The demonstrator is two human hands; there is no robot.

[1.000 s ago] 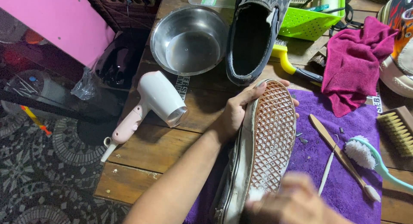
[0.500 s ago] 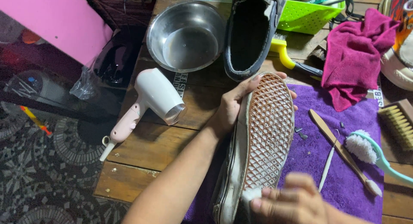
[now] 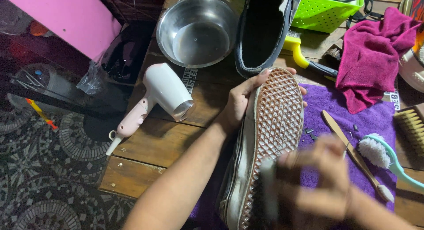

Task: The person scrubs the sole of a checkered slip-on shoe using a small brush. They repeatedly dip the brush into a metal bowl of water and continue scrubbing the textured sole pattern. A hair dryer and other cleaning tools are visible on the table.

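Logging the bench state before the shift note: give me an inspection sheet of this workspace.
Surface: wooden table, partly covered by a purple towel.
Job's things: shoe held sole up, waffle tread showing; a pale item at the sole under the right hand, too blurred to name.
Clutter: steel bowl, white hair dryer, dark shoe, green basket, magenta cloth, wooden-handled brush, teal brush, bristle brush.
Hands: left hand grips the shoe's toe end, fingers curled over the edge; right hand motion-blurred at the heel end.
Cables: nothing seen.
Surroundings: patterned floor, pink panel.
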